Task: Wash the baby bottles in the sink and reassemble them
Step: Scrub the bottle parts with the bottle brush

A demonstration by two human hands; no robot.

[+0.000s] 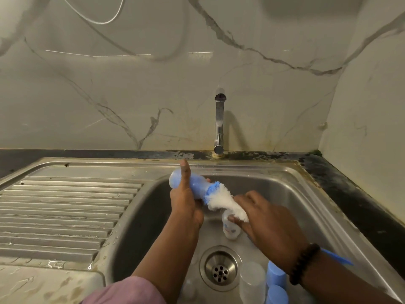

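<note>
Over the basin of the stainless-steel sink (pixel 306 194), my left hand (pixel 184 200) grips a pale blue translucent plastic baby bottle (pixel 192 183), fingers wrapped round its body and thumb raised, its mouth turned toward my right hand (pixel 269 220). That hand closes round the shaft of a white-and-blue bristled bottle brush (pixel 221 198), whose blue handle tip juts out behind my wrist; the blue-tipped bristle head meets the bottle's mouth. Just below my right hand lies a small clear bottle (pixel 230 227) on the basin floor; nearer my right forearm sit blue plastic caps (pixel 276 277) and a clear cup-like part (pixel 252 279), beside the round metal drain (pixel 219 268). Beyond both hands, the chrome tap (pixel 219 123) shows no stream I can make out. The step in hand looks like scrubbing the bottle's inside: I judge it goes best by holding the bottle steady, pushing the bristles straight through the neck to the base, and twisting so they sweep the walls. A wet bottle could slip, so a firm grip matters.
</note>
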